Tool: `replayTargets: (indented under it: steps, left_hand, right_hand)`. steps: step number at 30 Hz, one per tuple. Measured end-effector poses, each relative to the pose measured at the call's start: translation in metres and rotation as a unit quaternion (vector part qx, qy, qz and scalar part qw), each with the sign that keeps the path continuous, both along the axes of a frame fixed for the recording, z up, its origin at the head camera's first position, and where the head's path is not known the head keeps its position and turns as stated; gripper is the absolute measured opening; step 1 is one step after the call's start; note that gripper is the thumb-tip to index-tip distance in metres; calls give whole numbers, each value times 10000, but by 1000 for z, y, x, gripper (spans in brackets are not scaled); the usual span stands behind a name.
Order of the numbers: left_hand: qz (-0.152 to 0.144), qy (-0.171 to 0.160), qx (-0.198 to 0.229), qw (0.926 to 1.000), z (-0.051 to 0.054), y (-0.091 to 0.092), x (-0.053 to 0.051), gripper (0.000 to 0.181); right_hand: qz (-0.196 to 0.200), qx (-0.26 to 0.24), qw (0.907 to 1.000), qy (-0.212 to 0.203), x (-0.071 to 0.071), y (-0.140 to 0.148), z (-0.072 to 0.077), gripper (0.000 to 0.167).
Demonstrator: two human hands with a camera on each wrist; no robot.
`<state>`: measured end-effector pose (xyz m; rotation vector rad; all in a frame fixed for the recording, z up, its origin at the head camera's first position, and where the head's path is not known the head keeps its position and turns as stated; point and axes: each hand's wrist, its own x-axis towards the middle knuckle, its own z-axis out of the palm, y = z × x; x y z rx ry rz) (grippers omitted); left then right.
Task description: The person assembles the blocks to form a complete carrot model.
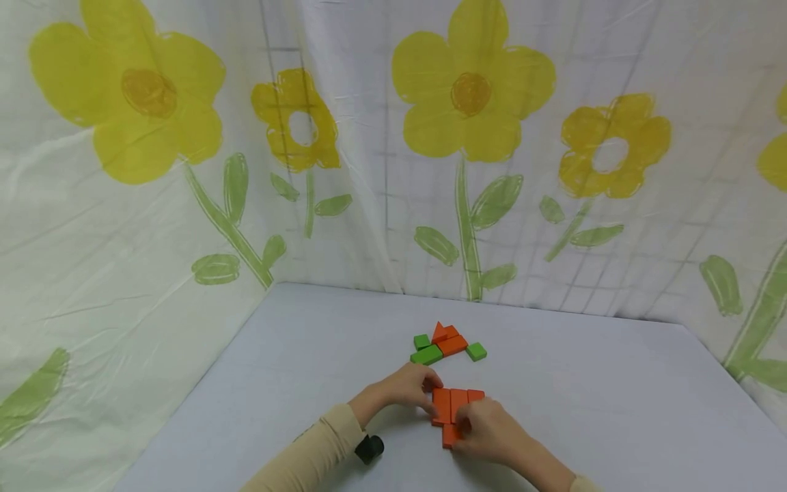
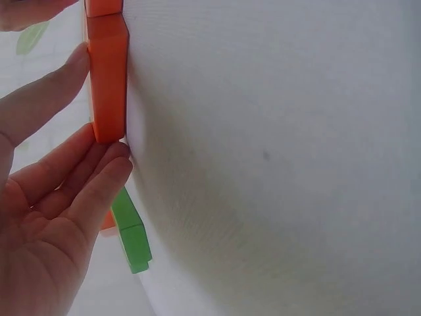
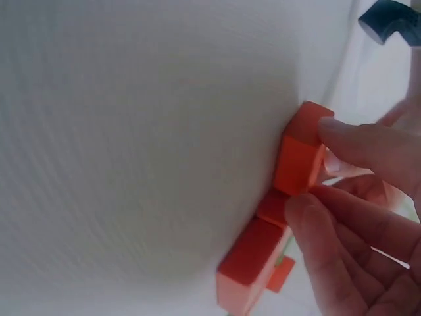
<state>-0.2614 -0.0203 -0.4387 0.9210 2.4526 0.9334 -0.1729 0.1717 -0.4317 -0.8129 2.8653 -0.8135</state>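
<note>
Several flat orange blocks lie together near the front of the table: a left block [image 1: 440, 403], a middle block [image 1: 458, 402] beside it, one more at right partly covered, and a nearer block [image 1: 450, 436] below them. My left hand [image 1: 408, 387] holds the left block, thumb on its side and fingertips at its far end; the left wrist view shows this orange block [image 2: 108, 79] close up. My right hand [image 1: 493, 432] pinches the nearer block, also seen as an orange block [image 3: 299, 158] in the right wrist view, between thumb and fingers. Its far side is hidden.
Farther back sit loose pieces: an orange triangle [image 1: 439, 332], an orange block [image 1: 452, 345], a long green block [image 1: 427, 354], and small green blocks [image 1: 476, 351]. A black object [image 1: 370, 449] is by the left forearm. A flower-printed curtain [image 1: 369, 225] surrounds the white table [image 1: 584, 383].
</note>
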Motion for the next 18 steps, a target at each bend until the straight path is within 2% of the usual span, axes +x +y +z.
replayTargets:
  steps: [4, 6, 8, 11, 14, 18]
  left_hand:
    - [22, -21, 53, 10000, 2, -1, -1, 39]
    - [13, -3, 81, 10000, 4, -2, -1, 40]
    - [1, 19, 99, 9999, 4, -2, -2, 40]
    - [28, -15, 113, 9999, 4, -2, -2, 40]
    - [81, -111, 89, 9999, 4, 0, -1, 40]
    - [208, -298, 68, 9993, 2, 1, 2, 38]
  right_hand:
    - [89, -220, 9997, -95, -18, 8, 12, 15]
    - [-47, -369, 9993, -94, -35, 13, 19, 13]
    - [-243, -436, 9987, 135, -54, 18, 22, 12]
    - [-665, -421, 9959, 449, -83, 22, 21, 12]
    - [-960, -353, 9931, 571, -108, 23, 16, 16]
    - [-1011, -91, 9932, 573, -129, 21, 6, 26]
